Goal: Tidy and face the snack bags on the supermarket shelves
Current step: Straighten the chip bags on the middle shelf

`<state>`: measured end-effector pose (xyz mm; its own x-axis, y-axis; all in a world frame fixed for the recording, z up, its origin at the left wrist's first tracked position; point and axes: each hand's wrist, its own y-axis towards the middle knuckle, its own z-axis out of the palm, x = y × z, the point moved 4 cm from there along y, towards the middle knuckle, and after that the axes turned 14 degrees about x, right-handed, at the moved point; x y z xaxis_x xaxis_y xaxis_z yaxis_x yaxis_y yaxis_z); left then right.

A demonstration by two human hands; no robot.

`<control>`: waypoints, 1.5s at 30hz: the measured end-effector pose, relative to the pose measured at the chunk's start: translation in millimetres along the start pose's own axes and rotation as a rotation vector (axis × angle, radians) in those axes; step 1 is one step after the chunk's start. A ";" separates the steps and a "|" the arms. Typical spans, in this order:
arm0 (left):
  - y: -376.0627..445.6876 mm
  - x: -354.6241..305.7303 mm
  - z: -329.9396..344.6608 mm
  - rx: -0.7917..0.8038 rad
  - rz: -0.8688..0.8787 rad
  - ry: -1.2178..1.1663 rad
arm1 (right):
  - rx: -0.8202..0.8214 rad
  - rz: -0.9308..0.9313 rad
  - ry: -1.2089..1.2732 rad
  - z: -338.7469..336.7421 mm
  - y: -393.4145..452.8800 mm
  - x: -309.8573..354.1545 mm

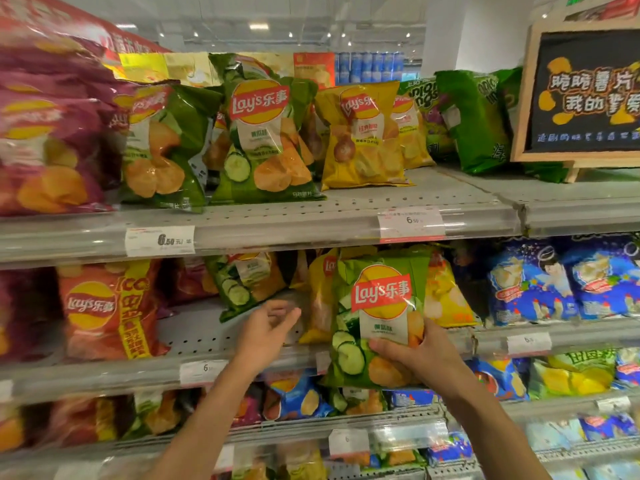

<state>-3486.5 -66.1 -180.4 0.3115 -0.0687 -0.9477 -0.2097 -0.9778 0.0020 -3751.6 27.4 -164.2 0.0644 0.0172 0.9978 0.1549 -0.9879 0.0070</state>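
Supermarket aisle: tiered metal shelves (346, 202) packed with crisp bags (263, 133), price tags (160, 240) on shelf edges, chalkboard promo sign (585, 91) far right.

We have one head-worn wide-angle view, facing the shelves (311, 223) straight on and tilted slightly downward, close enough that our forearms reach in from the bottom edge; the shelf lines bow toward the edges.
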 end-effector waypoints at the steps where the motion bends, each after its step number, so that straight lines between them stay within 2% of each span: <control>1: -6.8 5.6 -12.9 -0.012 0.002 0.071 | 0.016 -0.004 0.002 12.3 5.1 1.1; 5: -41.0 14.4 -69.5 -0.107 0.055 0.465 | 0.063 -0.014 -0.018 66.2 29.8 5.3; 8: -66.5 15.9 -99.2 -0.163 0.152 1.023 | 0.067 -0.039 -0.016 106.1 50.1 9.2; 12: -87.4 19.3 -123.0 -0.061 0.179 1.428 | 0.051 -0.055 -0.043 151.3 80.2 16.0; 14: -87.6 28.4 -125.6 0.070 0.212 1.593 | 0.020 -0.064 -0.073 164.3 96.5 18.6; 16: -84.4 40.8 -130.4 0.159 0.122 1.591 | -0.019 -0.046 -0.072 172.5 111.1 19.3; 21: -76.1 52.5 -135.3 0.082 0.133 1.499 | -0.005 -0.031 -0.062 185.3 134.2 11.7; 32: -74.9 56.8 -134.7 0.030 0.132 1.376 | 0.162 0.073 -0.130 185.4 140.6 3.8; 37: -91.1 53.3 -132.1 -0.088 0.131 1.261 | 0.196 0.056 -0.149 184.4 134.4 6.2; 40: -98.7 53.8 -130.6 -0.140 0.180 1.197 | 0.128 0.038 -0.222 181.7 129.1 2.2; 45: -107.9 53.2 -134.3 -0.177 0.263 1.018 | -0.123 -0.043 -0.455 181.3 104.4 5.6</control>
<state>-3322.8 9.2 -188.2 0.9212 -0.3350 -0.1981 -0.2710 -0.9174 0.2913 -3556.4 -47.7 -169.9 0.4902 0.0966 0.8662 0.0504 -0.9953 0.0825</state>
